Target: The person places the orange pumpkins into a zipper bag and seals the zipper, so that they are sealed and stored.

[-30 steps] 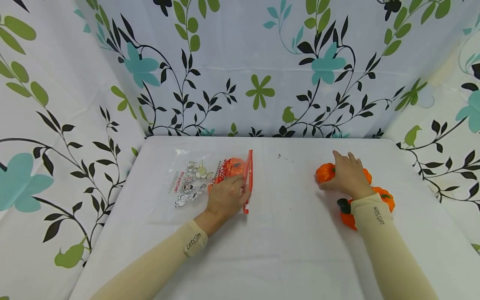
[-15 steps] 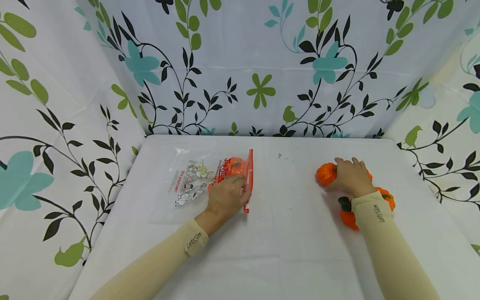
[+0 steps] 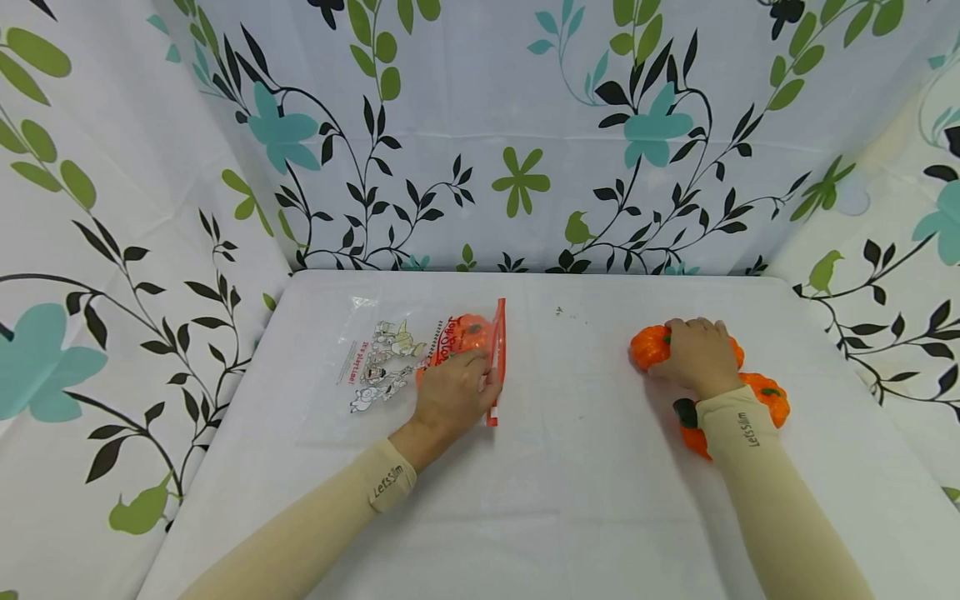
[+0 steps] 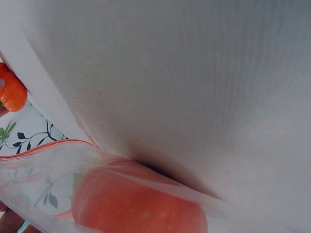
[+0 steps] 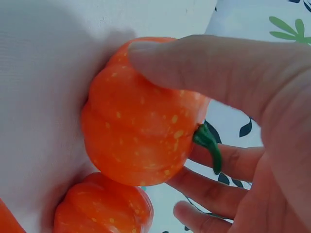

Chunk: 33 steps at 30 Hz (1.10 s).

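Observation:
A clear zip bag with a red zip edge and printed cartoon figures lies on the left of the table. Inside it, near the mouth, sits an orange toy pumpkin. My left hand grips the bag by its open mouth. On the right, my right hand reaches down among several toy pumpkins. Its thumb lies across one speckled orange pumpkin with a curved green stem, and the fingers come round the far side. Another pumpkin sits close beside that one.
Nearer the right forearm lie a pumpkin and an orange one with a thick dark green stem, partly hidden by the sleeve. A white cloth covers the table. Leaf-patterned curtains stand behind and at both sides.
My right hand has drawn its fingers in and settled lower over the pumpkins, its fingers less spread than before. The left hand and the bag stay where they were.

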Each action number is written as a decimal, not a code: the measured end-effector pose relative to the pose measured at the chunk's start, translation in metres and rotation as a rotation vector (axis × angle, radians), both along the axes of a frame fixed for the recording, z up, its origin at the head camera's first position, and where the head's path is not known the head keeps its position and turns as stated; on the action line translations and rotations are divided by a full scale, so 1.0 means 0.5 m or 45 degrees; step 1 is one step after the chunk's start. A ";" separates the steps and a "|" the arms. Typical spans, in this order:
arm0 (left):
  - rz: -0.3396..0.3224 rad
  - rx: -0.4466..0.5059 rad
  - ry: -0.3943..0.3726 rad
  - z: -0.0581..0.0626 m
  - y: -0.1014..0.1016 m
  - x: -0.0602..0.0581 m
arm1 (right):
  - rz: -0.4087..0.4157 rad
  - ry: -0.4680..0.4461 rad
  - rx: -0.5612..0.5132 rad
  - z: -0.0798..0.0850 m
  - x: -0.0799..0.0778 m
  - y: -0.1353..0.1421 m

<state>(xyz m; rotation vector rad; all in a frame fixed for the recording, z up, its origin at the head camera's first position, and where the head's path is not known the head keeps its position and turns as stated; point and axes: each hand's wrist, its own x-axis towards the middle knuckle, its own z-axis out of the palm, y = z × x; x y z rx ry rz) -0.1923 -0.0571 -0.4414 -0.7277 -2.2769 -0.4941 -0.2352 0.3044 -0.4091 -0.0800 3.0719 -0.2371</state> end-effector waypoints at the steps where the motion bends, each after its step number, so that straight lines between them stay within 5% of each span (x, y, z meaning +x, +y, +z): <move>1: -0.001 0.001 0.002 0.000 0.000 0.000 | 0.000 0.005 -0.011 0.000 0.000 -0.002; 16: -0.014 0.000 -0.010 0.000 0.000 0.000 | 0.027 -0.102 -0.448 0.000 0.000 -0.060; 33: 0.000 -0.007 -0.042 0.005 0.002 -0.003 | 0.235 -0.145 -0.800 -0.029 0.000 -0.228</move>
